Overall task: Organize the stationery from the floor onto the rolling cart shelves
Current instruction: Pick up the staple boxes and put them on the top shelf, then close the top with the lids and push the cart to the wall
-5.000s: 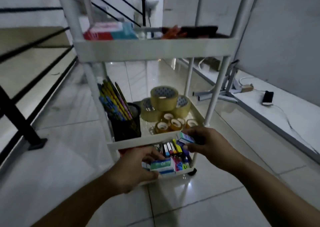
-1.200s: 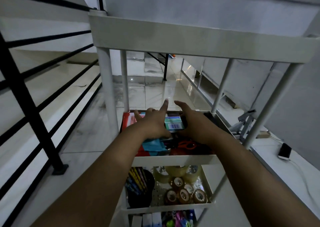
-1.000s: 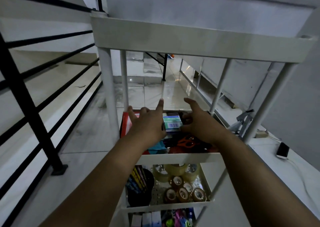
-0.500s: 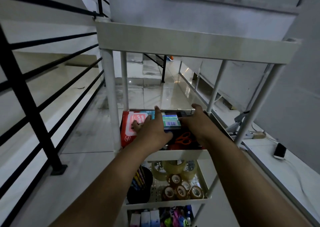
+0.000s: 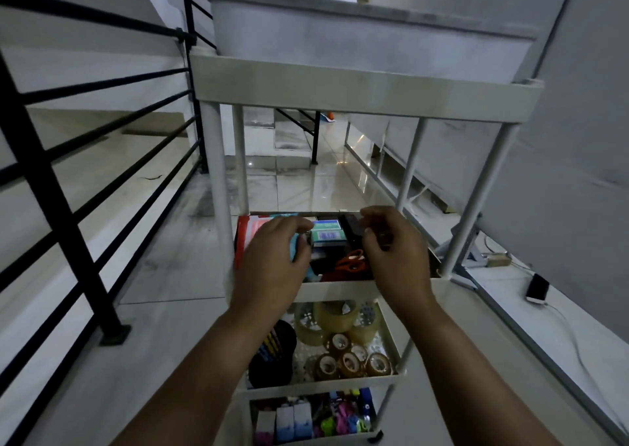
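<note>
Rolling cart [image 5: 340,290], frame centre — small green box [image 5: 327,235] lying on its second shelf. Left hand [image 5: 272,265] and right hand [image 5: 396,256]: fingers loosely curled, holding nothing — withdraw straight, without nudging neighbours.

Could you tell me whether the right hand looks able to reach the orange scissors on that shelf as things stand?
Probably yes. The right hand hovers just above and beside the scissors, whose orange handles lie uncovered on the shelf. The tier above sits well clear of the hand, so nothing seems to block it.
</note>
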